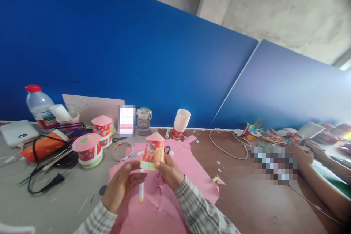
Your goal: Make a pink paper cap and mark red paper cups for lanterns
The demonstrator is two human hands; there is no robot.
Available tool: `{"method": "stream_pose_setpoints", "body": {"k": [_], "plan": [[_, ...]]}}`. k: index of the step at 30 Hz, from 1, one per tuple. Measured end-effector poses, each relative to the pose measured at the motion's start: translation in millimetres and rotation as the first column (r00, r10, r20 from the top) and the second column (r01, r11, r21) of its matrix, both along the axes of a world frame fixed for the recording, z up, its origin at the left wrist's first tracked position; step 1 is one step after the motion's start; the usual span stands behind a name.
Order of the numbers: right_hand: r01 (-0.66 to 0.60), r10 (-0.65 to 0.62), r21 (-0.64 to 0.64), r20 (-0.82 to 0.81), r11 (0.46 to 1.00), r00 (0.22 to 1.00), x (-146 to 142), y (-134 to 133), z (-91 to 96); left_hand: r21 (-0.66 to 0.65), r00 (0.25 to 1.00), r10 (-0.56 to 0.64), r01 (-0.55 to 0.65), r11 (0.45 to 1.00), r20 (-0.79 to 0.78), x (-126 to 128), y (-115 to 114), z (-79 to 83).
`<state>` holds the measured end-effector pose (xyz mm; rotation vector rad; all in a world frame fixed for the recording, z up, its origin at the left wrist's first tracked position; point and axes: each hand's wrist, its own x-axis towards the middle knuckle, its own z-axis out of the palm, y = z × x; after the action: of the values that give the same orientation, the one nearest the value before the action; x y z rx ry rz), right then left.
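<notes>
I hold a red printed paper cup with a pink cone lid point(153, 152) upside down over a sheet of pink paper point(175, 190). My right hand point(170, 171) grips the cup's rim from the right. My left hand point(120, 186) is curled at the cup's lower left and touches its rim. A white pen or glue stick point(141, 188) hangs straight down below the cup, beside my left fingers. Who holds the stick I cannot tell.
Two more cone-lidded cups point(89, 150) point(102, 127) stand at the left with black cables point(44, 179), a water bottle point(39, 106), a tape ring point(122, 150), a small jar point(143, 120) and stacked cups point(180, 123). Another person's arms point(320, 179) reach in at the right, near craft scraps.
</notes>
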<state>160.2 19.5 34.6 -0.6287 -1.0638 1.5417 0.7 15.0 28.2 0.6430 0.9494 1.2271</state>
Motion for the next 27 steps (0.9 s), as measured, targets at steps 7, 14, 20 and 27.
{"method": "stream_pose_setpoints", "body": {"k": [7,14,20,27], "plan": [[-0.026,0.019,-0.088,-0.081,0.996,0.997,1.3,2.1,-2.0,0.252,0.989,-0.047,0.083,0.964,-0.143,5.6,6.3,3.1],[-0.095,0.075,-0.172,-0.117,0.981,0.990,-0.9,-3.1,-3.2,0.368,0.965,-0.235,0.262,0.892,-0.117,15.0,3.4,1.5],[-0.112,0.092,-0.184,-0.115,0.977,0.989,-11.8,-7.7,-6.5,0.416,0.967,-0.156,0.228,0.881,-0.200,13.7,2.7,-3.3],[-0.113,0.098,-0.214,-0.078,0.970,0.992,-15.7,-8.2,-12.9,0.274,0.972,-0.222,0.236,0.932,-0.081,13.1,3.5,-18.6]]}}
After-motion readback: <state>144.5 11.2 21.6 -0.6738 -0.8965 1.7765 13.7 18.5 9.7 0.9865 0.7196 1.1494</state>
